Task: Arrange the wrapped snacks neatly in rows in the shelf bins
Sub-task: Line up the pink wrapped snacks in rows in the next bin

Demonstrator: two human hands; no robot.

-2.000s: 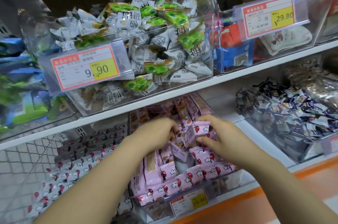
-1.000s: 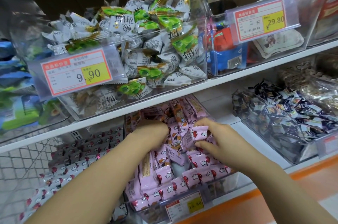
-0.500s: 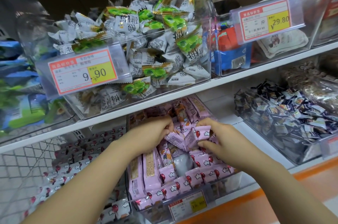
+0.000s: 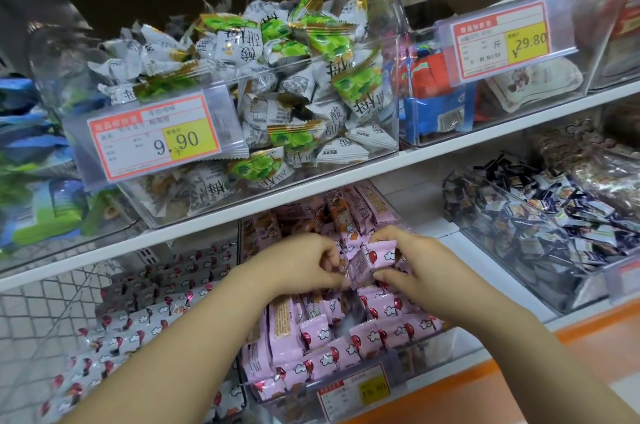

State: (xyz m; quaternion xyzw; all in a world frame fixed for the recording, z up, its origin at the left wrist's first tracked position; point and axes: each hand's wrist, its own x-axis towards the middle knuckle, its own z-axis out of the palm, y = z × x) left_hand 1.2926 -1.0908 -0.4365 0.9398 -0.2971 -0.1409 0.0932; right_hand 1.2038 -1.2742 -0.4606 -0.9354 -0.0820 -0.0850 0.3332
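1. On the lower shelf [image 4: 446,240], in the middle bin [image 4: 419,354]: pink snack packet [image 4: 372,259] is held over the pile, at 5 o'clock from frame centre.
2. Left hand [image 4: 304,261] grip pinches its 9 o'clock end. Right hand [image 4: 415,268] grip pinches the 3 o'clock side.
3. Step, likely: placing one packet into a row.
4. Next: lower it toward 6 o'clock into the gap behind the front rows [image 4: 346,354], flat, with edges squared.
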